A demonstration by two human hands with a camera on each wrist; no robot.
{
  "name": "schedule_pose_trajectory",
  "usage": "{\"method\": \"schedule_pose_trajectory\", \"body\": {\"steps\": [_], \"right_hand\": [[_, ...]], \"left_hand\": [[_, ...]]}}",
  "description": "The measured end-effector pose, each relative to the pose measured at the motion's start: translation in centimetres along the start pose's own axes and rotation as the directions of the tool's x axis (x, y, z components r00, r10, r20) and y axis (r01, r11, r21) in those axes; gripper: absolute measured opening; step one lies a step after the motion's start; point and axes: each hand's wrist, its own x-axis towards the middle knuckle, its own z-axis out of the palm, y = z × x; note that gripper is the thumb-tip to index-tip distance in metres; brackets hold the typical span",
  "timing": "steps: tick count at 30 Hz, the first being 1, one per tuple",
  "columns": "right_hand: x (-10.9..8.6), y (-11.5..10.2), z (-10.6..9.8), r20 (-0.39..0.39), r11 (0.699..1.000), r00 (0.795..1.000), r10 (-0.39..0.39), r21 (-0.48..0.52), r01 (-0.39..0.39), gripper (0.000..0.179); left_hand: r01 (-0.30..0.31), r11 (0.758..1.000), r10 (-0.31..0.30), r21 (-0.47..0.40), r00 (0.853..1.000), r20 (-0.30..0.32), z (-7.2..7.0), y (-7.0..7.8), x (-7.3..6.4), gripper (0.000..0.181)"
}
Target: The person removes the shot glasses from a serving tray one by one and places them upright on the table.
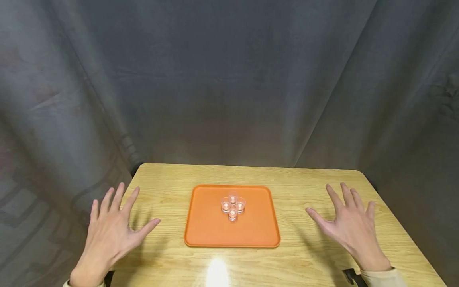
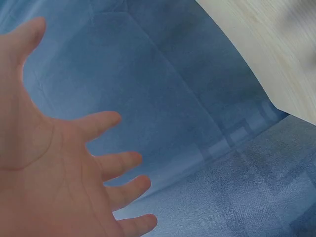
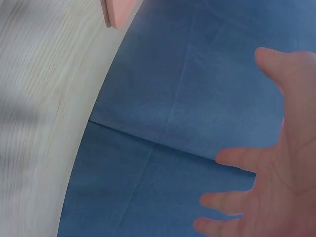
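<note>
An orange tray [image 1: 211,231] lies on the wooden table, and several small clear cups [image 1: 232,214] stand clustered on it, a little above its middle in the head view. To the left of the tray, my left hand [image 1: 109,231] is raised with fingers spread and holds nothing. On the opposite side my right hand [image 1: 353,227] is also held up, fingers apart, touching nothing. The wrist views show both palms bare: the left palm [image 2: 54,163] and the right palm [image 3: 286,173]. A corner of the tray [image 3: 118,12] peeks in at the top of the right wrist view.
The pale wooden table [image 1: 165,179] has rounded far corners. Grey curtains [image 1: 222,79] hang behind it and along both sides. A bright light reflection shows on the tabletop near the front. Black straps [image 1: 353,277] sit at the wrists.
</note>
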Motion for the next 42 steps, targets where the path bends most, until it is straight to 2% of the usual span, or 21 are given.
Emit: {"method": "schedule_pose_trajectory", "body": {"steps": [5, 9, 13, 18, 22, 28, 32, 37, 42], "right_hand": [[0.2, -0.4, 0.3, -0.008, 1.0, 1.0, -0.02, 0.008, 0.02, 0.096], [0.5, -1.0, 0.6, 0.009, 0.998, 1.0, -0.022, 0.057, 0.021, 0.092], [0.7, -1.6, 1.0, 0.007, 0.991, 1.0, -0.026, 0.133, 0.025, 0.087], [1.0, -3.1, 1.3, 0.053, 0.967, 0.998, -0.023, 0.254, 0.009, 0.077], [1.0, -4.5, 1.5, 0.09, 0.95, 0.996, -0.007, 0.312, -0.022, 0.071], [1.1, -6.1, 2.6, 0.096, 0.926, 0.995, 0.013, 0.373, -0.048, 0.06], [1.1, -7.3, 3.4, 0.117, 0.912, 0.993, 0.02, 0.406, -0.066, 0.052], [1.2, -8.8, 4.4, 0.174, 0.876, 0.984, 0.028, 0.471, -0.108, 0.047], [1.6, -9.8, 5.8, 0.22, 0.81, 0.975, 0.01, 0.571, -0.137, 0.041]], "left_hand": [[0.006, 1.0, -0.006, -0.018, 1.0, 0.008, 0.1, 0.1, 0.0, 0.107], [0.028, 0.996, -0.021, -0.087, 0.997, 0.071, 0.2, 0.3, -0.1, 0.103], [0.045, 0.982, -0.02, -0.186, 0.991, 0.135, 0.4, 0.6, 0.0, 0.094], [0.07, 0.962, -0.018, -0.262, 0.98, 0.198, 1.3, 1.3, 0.2, 0.086], [0.106, 0.954, -0.025, -0.282, 0.961, 0.277, 2.3, 2.0, 0.1, 0.084], [0.096, 0.933, 0.007, -0.345, 0.958, 0.285, 4.0, 3.1, 0.2, 0.079], [0.136, 0.902, -0.006, -0.409, 0.953, 0.304, 5.1, 3.5, 0.6, 0.079], [0.204, 0.865, -0.035, -0.458, 0.936, 0.351, 6.3, 4.1, 1.0, 0.076], [0.225, 0.846, -0.043, -0.483, 0.932, 0.36, 7.5, 4.8, 1.4, 0.07]]}}
